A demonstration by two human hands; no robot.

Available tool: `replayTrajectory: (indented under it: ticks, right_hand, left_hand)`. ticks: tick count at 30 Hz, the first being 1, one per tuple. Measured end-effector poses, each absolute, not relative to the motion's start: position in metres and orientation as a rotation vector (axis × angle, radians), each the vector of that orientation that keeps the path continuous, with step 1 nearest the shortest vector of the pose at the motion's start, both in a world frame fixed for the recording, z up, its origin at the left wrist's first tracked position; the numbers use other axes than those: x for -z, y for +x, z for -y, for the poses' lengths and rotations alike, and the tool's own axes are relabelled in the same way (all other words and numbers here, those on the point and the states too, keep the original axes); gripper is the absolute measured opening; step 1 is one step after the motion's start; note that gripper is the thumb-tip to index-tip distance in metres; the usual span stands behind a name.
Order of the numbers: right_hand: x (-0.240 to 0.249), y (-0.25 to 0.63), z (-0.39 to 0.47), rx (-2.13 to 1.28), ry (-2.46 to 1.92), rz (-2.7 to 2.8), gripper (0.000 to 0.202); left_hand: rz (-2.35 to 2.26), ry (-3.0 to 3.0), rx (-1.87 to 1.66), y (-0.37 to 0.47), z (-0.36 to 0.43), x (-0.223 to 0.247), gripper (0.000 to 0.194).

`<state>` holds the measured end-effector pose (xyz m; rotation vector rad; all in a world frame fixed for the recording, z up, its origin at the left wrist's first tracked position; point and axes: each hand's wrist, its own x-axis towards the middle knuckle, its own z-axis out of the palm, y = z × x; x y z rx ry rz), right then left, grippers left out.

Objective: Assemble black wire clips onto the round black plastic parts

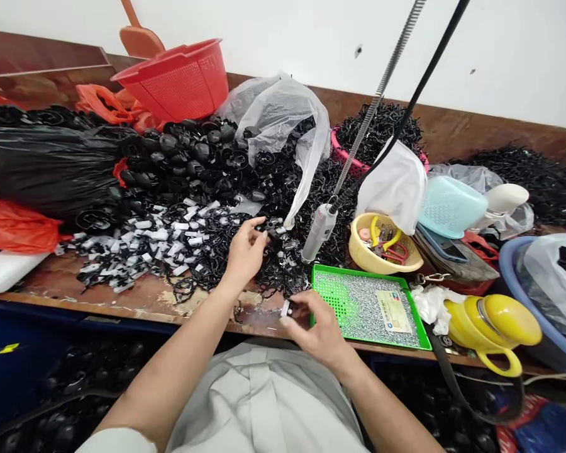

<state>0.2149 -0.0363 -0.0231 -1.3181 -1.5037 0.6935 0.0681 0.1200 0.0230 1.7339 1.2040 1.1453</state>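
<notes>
My left hand (246,251) reaches to the pile of small black plastic parts (285,267), thumb and fingers closed at its edge. What lies between those fingertips blends into the pile. Nearer my body, my right hand (318,324) pinches a small white-and-black plastic piece (287,308) above the table's front edge. To the left spreads a heap of white pieces with black parts (170,242). A grey electric screwdriver (319,233) hangs upright from a spring and cable, just beyond my hands. A green tray (422,333) full of small silvery screws or pins lies right of my right hand.
A yellow bowl (358,255) with pliers stands behind the tray. A yellow mug (483,324) and a blue basin (514,270) are at the right. Black round parts (193,154), a clear plastic bag (283,107) and a red basket (179,78) fill the back.
</notes>
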Motion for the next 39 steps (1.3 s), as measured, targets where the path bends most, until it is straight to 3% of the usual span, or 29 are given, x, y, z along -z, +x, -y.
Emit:
replayTrajectory:
  ticks: [2,5,10,16,19,27,34,39]
  right_hand:
    - [0.015,0.217,0.034,-0.992,-1.217,1.131,0.029]
    - [0.007,0.216,0.029,-1.238,-1.058,0.804,0.031]
    - [0.009,0.211,0.027,-1.210,-1.035,0.744,0.035]
    - [0.017,0.220,0.042,-1.124,-1.068,0.753,0.031]
    - [0.013,0.217,0.049,-1.125,-1.096,0.830,0.029]
    - [-0.015,0.190,0.049,-0.771,-1.118,1.650,0.037]
    - [0.003,0.164,0.051,-0.968,-1.107,1.492,0.038]
    - [0.008,0.162,0.047,-0.973,-1.210,1.435,0.034]
  left_hand:
    - [-1.129,1.558,-1.078,0.057,-0.104,-0.017,0.047]
    - [-1.251,1.710,-1.080,0.043,-0.083,-0.010,0.042]
    - [-1.395,2.170,-1.025,0.034,-0.067,-0.019,0.028]
    - [-1.294,2.583,-0.379,0.036,-0.036,-0.021,0.040]
    - [-1.309,2.540,-0.208,0.037,-0.027,-0.008,0.035]
    - [-0.856,1.778,-0.724,0.018,0.003,-0.018,0.049]
    - [-0.918,1.006,-0.970,0.000,0.011,-0.006,0.032]
    - [-1.045,0.993,-0.901,0.006,0.010,0.003,0.034]
